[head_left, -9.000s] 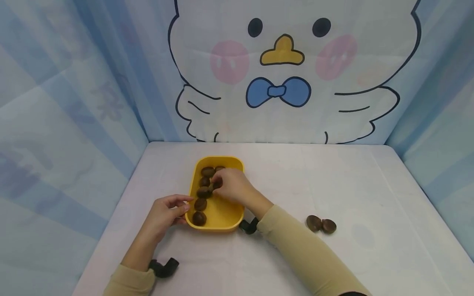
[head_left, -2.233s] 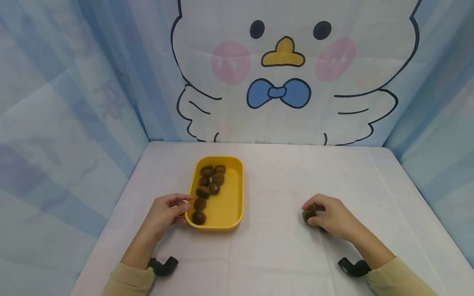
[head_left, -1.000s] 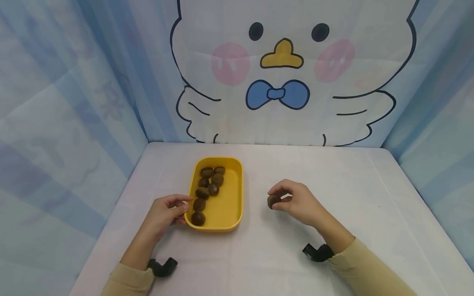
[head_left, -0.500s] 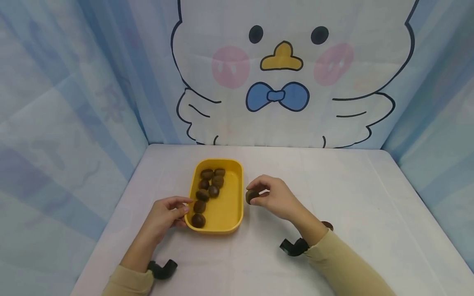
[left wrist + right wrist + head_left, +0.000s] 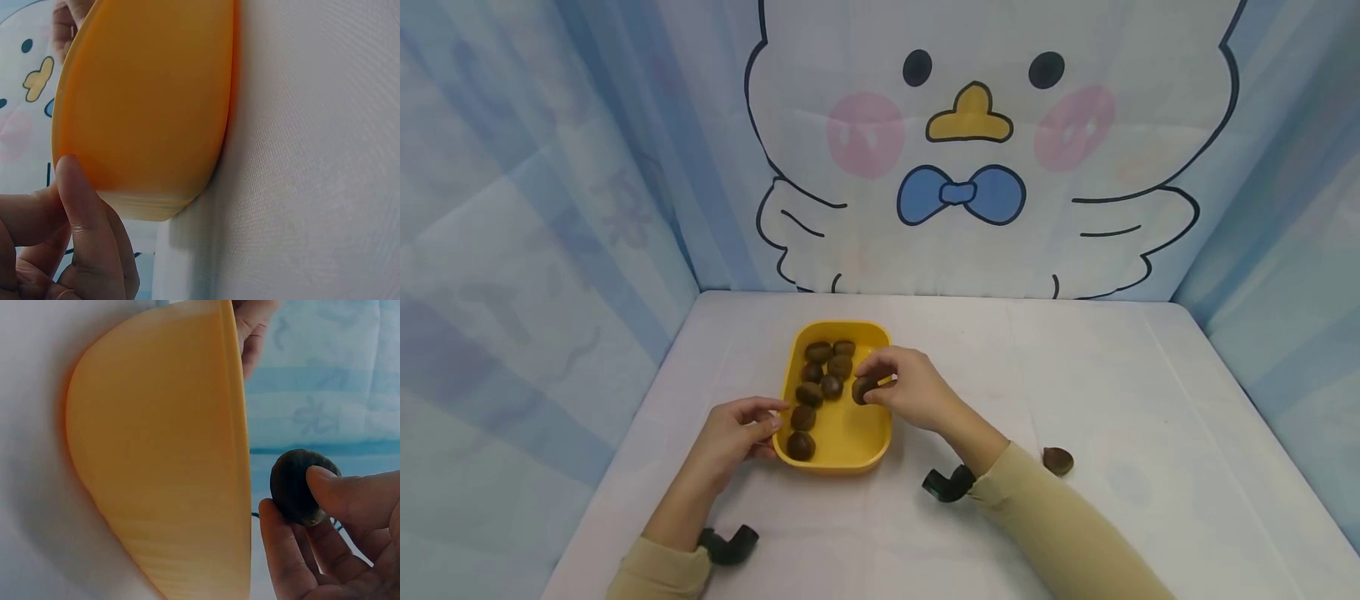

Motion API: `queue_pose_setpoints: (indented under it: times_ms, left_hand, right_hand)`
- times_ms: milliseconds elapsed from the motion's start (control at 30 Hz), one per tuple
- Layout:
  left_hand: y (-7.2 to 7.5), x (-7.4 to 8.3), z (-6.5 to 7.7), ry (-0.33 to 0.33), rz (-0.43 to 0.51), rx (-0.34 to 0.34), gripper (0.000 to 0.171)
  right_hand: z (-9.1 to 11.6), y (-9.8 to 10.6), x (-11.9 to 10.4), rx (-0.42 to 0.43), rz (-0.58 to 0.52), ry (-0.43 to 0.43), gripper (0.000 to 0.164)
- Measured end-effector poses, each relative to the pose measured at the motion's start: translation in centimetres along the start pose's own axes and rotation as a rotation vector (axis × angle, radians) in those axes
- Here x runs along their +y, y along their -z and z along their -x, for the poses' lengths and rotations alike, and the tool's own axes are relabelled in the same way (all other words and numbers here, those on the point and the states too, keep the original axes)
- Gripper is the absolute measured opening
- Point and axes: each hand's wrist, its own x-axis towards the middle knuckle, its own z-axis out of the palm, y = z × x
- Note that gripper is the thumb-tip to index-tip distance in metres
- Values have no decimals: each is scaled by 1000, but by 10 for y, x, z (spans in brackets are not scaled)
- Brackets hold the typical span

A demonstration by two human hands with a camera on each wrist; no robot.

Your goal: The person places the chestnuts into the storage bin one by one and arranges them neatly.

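A yellow tray stands left of centre on the table. Several brown chestnuts lie in it, mostly along its left side. My left hand grips the tray's left rim; in the left wrist view the thumb presses the outer wall. Over the tray's right half, my right hand pinches one chestnut between thumb and fingers. The right wrist view has this chestnut above rim level, apart from the tray wall. One more chestnut lies on the table, right of the right forearm.
A white cloth covers the table. Printed curtains rise at the back and on both sides. Each wrist bears a black camera mount, the left and the right.
My right hand has picked up a chestnut from the right of the table and carried it left, over the tray. The left hand stays on the rim.
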Motion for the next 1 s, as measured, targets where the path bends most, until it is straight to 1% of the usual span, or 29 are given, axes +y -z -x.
queue_pose_setpoints:
  times_ms: [167, 400, 467, 700, 933, 1000]
  left_hand:
    - [0, -1, 0, -11, 2, -1, 33]
    - [-1, -2, -1, -2, -7, 7, 34]
    - [-1, -2, -1, -5, -13, 6, 34]
    - [0, -1, 0, -10, -15, 2, 32]
    - [-1, 0, -1, 3, -8, 10, 31]
    - [0, 0, -2, 1, -6, 9, 31]
  right_hand:
    - [-10, -11, -2, -5, 57, -11, 27]
    - [-20, -21, -3, -64, 44, -57, 26]
    - [-22, -23, -3, -67, 68, -62, 25]
    - [-29, -28, -4, -57, 150, -70, 24]
    - [-34, -36, -4, -42, 320, -27, 24]
    - [-34, -38, -4, -46, 353, -19, 23]
